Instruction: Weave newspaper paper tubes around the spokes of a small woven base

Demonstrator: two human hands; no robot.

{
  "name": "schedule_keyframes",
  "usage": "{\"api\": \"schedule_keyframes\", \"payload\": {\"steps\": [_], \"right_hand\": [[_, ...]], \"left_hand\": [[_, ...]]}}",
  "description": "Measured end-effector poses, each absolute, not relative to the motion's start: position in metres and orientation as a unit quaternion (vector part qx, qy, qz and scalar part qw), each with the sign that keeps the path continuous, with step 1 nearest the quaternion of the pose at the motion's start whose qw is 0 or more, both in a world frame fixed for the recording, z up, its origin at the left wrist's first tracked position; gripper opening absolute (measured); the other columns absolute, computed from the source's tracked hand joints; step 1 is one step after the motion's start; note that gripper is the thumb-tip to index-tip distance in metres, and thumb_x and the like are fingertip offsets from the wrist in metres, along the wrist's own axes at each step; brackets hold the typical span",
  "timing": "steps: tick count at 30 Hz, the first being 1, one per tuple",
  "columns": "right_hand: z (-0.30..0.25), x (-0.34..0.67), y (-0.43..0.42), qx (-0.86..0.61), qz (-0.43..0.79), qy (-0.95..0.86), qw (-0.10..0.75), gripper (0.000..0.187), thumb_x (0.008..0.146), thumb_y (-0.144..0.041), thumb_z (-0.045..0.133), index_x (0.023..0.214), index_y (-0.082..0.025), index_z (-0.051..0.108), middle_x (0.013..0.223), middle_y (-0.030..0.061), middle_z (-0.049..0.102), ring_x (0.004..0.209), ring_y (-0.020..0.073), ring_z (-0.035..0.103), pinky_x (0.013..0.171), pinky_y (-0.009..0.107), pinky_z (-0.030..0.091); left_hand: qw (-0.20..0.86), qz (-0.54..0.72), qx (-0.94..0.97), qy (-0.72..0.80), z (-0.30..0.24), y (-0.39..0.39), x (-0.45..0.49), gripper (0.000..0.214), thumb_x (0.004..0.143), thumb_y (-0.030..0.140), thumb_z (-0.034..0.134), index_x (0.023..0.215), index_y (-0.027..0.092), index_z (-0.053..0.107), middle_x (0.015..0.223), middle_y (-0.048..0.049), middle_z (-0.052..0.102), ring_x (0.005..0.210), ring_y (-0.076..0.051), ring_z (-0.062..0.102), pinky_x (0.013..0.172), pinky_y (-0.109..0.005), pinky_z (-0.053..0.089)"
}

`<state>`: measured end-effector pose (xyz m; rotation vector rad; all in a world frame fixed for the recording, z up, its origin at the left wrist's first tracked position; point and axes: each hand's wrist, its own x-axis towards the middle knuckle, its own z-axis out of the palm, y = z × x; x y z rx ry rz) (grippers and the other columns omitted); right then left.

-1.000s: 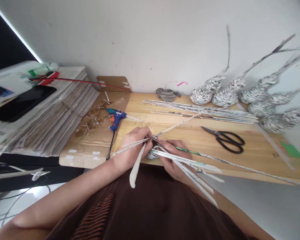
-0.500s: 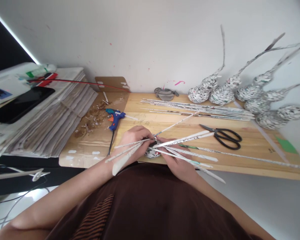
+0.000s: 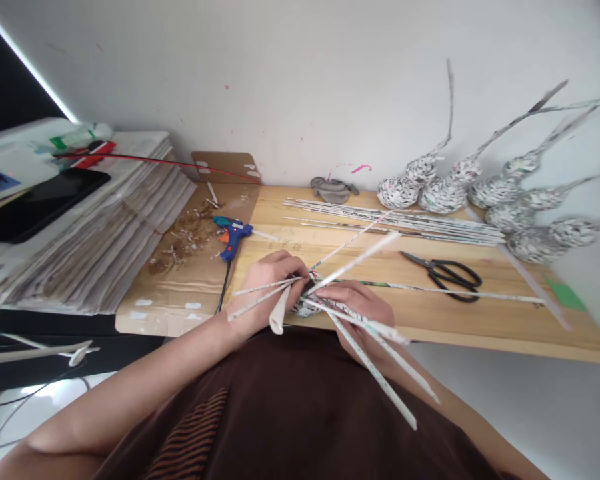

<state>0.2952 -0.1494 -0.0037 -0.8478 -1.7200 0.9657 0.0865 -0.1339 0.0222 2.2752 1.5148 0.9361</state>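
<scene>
Close to my body at the table's front edge is a small woven piece of rolled newspaper [image 3: 305, 308], with paper tubes radiating from it. My left hand [image 3: 275, 280] is closed round its left side, thumb and fingers at the rim. My right hand [image 3: 363, 303] has its fingers bent at the right side, on the paper tubes [image 3: 375, 327] there; its fingertips are partly hidden. One white paper tube [image 3: 360, 260] points up to the right between the hands. A longer, thin newspaper tube [image 3: 445, 291] stretches right across the table.
Black-handled scissors [image 3: 453, 277] lie right, behind them a bundle of newspaper tubes [image 3: 390, 220]. Several woven gourd shapes [image 3: 445, 193] stand along the wall. A blue glue gun [image 3: 235, 239] rests left, near stacked newspapers [image 3: 150, 220] and a black phone [image 3: 45, 203].
The tubes on the right have swung downward toward my body, and one left tube has shifted inward. My right hand has moved slightly up and right. The long tube's far end has moved left.
</scene>
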Motion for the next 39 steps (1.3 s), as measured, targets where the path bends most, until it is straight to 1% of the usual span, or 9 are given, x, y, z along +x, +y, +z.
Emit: {"api": "schedule_keyframes", "payload": {"steps": [2,5,10,16,19,25,32,35,39], "right_hand": [[-0.003,0.292,-0.145,-0.357,0.399,-0.685,0.494,0.017,0.088,-0.021,0.071,0.102,-0.028,0.078,0.101,0.005,0.075,0.094,0.0231,0.072,0.085,0.038,0.058],[-0.001,0.283,-0.141,-0.367,0.49,-0.577,0.54,0.008,0.089,-0.028,0.073,0.096,-0.025,0.074,0.092,0.0027,0.074,0.081,0.0184,0.072,0.072,0.032,0.059],[0.004,0.274,-0.139,-0.394,0.588,-0.45,0.545,0.02,0.09,-0.04,0.07,0.095,-0.021,0.065,0.078,-0.0007,0.07,0.059,0.0125,0.067,0.052,0.024,0.054],[0.004,0.279,-0.131,-0.431,0.657,-0.386,0.483,0.037,0.078,-0.046,0.079,0.093,-0.021,0.058,0.072,-0.0017,0.071,0.052,0.0141,0.067,0.046,0.023,0.052],[0.004,0.281,-0.127,-0.441,0.674,-0.357,0.473,0.042,0.074,-0.05,0.082,0.092,-0.019,0.06,0.076,0.0018,0.074,0.055,0.0156,0.07,0.047,0.024,0.053],[-0.001,0.281,-0.122,-0.396,0.729,-0.323,0.456,0.036,0.082,-0.046,0.077,0.104,-0.02,0.065,0.074,0.0008,0.072,0.065,0.016,0.071,0.054,0.024,0.055],[-0.005,0.275,-0.124,-0.363,0.634,-0.439,0.523,0.025,0.091,-0.044,0.069,0.097,-0.021,0.065,0.09,0.0036,0.075,0.065,0.0123,0.067,0.051,0.021,0.049],[0.001,0.273,-0.13,-0.352,0.586,-0.487,0.544,0.021,0.093,-0.042,0.066,0.096,-0.022,0.062,0.087,0.0026,0.074,0.063,0.0119,0.065,0.053,0.023,0.05],[0.008,0.274,-0.133,-0.374,0.562,-0.505,0.538,0.02,0.092,-0.041,0.068,0.093,-0.022,0.062,0.079,0.0011,0.071,0.061,0.0125,0.063,0.054,0.024,0.051]], "left_hand": [[0.122,0.328,0.782,0.516,0.018,-0.134,0.085,0.007,0.085,0.016,0.068,0.087,0.021,0.072,0.086,-0.0012,0.07,0.078,-0.014,0.067,0.073,-0.025,0.05],[0.117,0.328,0.782,0.517,0.015,-0.135,0.084,0.005,0.087,0.018,0.069,0.087,0.021,0.071,0.086,-0.0004,0.069,0.079,-0.014,0.066,0.072,-0.024,0.049],[0.125,0.314,0.783,0.522,0.02,-0.138,0.084,0.006,0.09,0.019,0.068,0.086,0.021,0.071,0.086,-0.001,0.068,0.081,-0.015,0.066,0.074,-0.025,0.05],[0.133,0.302,0.808,0.488,0.022,-0.141,0.083,0.013,0.096,0.03,0.063,0.093,0.022,0.072,0.093,-0.0033,0.069,0.088,-0.017,0.066,0.08,-0.029,0.051],[0.112,0.315,0.808,0.485,0.02,-0.142,0.084,0.011,0.095,0.023,0.062,0.09,0.02,0.072,0.092,-0.0038,0.07,0.087,-0.017,0.066,0.08,-0.029,0.051],[0.094,0.322,0.809,0.483,0.017,-0.14,0.085,0.016,0.09,0.01,0.057,0.087,0.019,0.07,0.091,-0.004,0.07,0.086,-0.017,0.066,0.08,-0.029,0.051],[0.142,0.337,0.781,0.507,0.021,-0.136,0.088,0.01,0.085,0.01,0.065,0.084,0.02,0.07,0.081,-0.0006,0.07,0.08,-0.015,0.065,0.075,-0.026,0.05],[0.15,0.357,0.766,0.514,0.021,-0.135,0.089,0.01,0.086,0.012,0.067,0.091,0.02,0.072,0.084,-0.0002,0.072,0.08,-0.014,0.067,0.077,-0.025,0.051],[0.143,0.356,0.777,0.499,0.021,-0.134,0.09,0.016,0.087,0.008,0.065,0.086,0.021,0.074,0.084,-0.0012,0.073,0.08,-0.014,0.068,0.078,-0.025,0.053]]}}
